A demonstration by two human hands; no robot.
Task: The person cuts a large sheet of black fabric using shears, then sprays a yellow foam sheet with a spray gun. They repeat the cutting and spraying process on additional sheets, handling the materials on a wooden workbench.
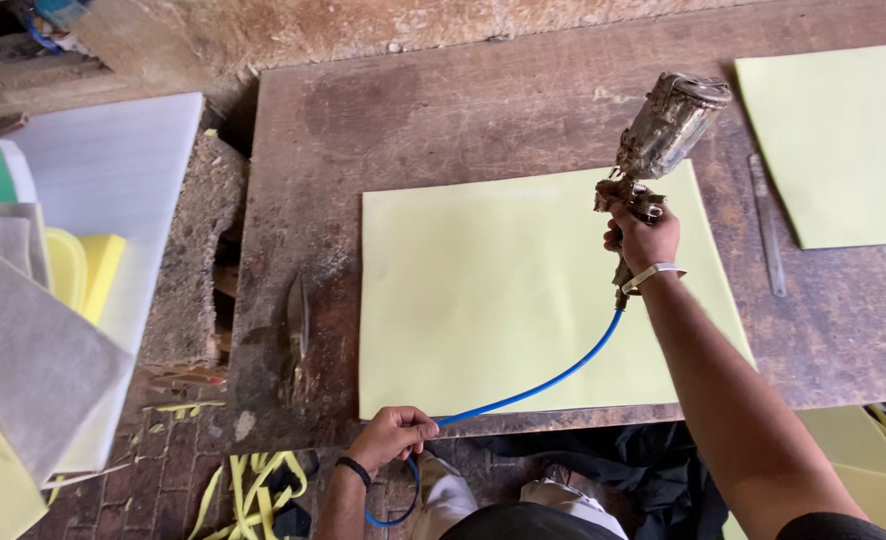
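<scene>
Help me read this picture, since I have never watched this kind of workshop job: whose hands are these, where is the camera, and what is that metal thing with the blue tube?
The camera sits on the person's head and looks down, so both arms are theirs. The right hand grips a paint-crusted spray gun, its cup on top, above a pale yellow sheet lying flat on a worn wooden table. A blue hose runs from the gun's handle to the left hand, which holds it at the table's near edge. A second yellow sheet and a slim metal tool lie to the right.

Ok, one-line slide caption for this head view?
Right hand holds a grimy spray gun above a pale yellow sheet on a worn table; left hand grips its blue hose.
</scene>
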